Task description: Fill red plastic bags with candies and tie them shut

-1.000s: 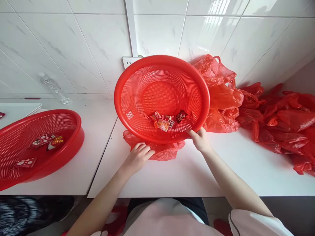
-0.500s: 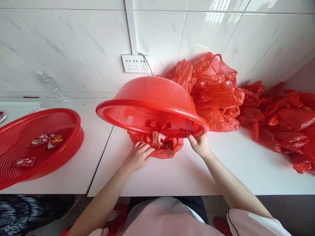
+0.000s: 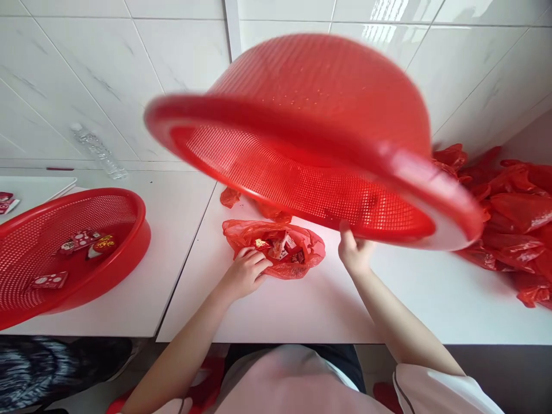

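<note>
My right hand (image 3: pixel 356 250) grips the near rim of a large red perforated plastic basket (image 3: pixel 302 195), thumb inside. The basket is tipped with its mouth toward me, raised over the table and blurred by motion; no packets show inside it. Below it lies an open red plastic bag (image 3: pixel 310 247) with several small wrapped packets (image 3: pixel 282 244) in it. My left hand (image 3: pixel 248 270) is closed on the bag's near left edge, its fingers curled over the film.
At left, another red basket (image 3: pixel 107 282) holds several packets. A clear plastic bottle (image 3: pixel 98 150) lies by the wall. A pile of red plastic bags (image 3: pixel 517 218) fills the right side. A person's dark patterned clothing (image 3: pixel 43 374) shows at lower left.
The basket has risen from just above the bag and swung up and right, growing larger in view. Packets seen inside it earlier are gone from it. My left hand stays on the bag.
</note>
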{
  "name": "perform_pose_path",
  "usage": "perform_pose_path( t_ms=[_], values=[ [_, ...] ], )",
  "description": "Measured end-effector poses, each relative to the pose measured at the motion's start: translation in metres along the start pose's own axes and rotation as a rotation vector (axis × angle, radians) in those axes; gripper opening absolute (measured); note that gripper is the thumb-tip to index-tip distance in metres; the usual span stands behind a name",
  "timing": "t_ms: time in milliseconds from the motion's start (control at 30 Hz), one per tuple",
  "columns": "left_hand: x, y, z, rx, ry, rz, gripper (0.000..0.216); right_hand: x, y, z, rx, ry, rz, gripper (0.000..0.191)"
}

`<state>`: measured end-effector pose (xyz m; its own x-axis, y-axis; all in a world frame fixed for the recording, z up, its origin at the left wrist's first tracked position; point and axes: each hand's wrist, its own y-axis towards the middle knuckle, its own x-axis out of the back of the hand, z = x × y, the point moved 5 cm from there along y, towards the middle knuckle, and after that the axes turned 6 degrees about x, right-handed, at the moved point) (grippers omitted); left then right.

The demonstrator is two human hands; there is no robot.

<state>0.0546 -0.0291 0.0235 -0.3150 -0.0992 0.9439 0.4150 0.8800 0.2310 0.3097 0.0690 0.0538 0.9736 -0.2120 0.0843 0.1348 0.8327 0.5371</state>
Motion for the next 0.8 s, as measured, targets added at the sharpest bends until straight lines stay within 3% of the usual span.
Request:
perform_pose_path(
  t_ms=[100,167,300,400,533,667,800],
  values=[
    [0.016,-0.004,0.001,-0.005,0.025,-0.049,0.037,0.013,0.002,0.005,0.053,-0.010,-0.236,0.025],
    [0.037,-0.012,0.014,0.114,0.084,-0.176,0.040,0.017,0.004,0.005,0.036,0.041,-0.294,0.029],
    [0.100,-0.059,0.062,0.724,0.322,-0.731,0.035,0.023,0.004,0.005,0.006,0.235,-0.403,0.060],
    [0.129,-0.103,0.088,1.100,0.463,-0.963,0.053,0.026,0.003,0.007,-0.002,0.383,-0.465,0.062],
    [0.132,-0.130,0.120,1.249,0.419,-0.939,0.050,0.028,0.001,0.007,-0.068,0.479,-0.517,0.055],
    [0.119,-0.127,0.133,1.183,0.410,-0.925,0.048,0.025,-0.001,0.007,-0.166,0.557,-0.504,0.052],
    [0.113,-0.104,0.132,1.105,0.361,-0.877,0.041,0.002,-0.004,0.014,-0.276,0.668,-0.370,0.051]
  ],
)
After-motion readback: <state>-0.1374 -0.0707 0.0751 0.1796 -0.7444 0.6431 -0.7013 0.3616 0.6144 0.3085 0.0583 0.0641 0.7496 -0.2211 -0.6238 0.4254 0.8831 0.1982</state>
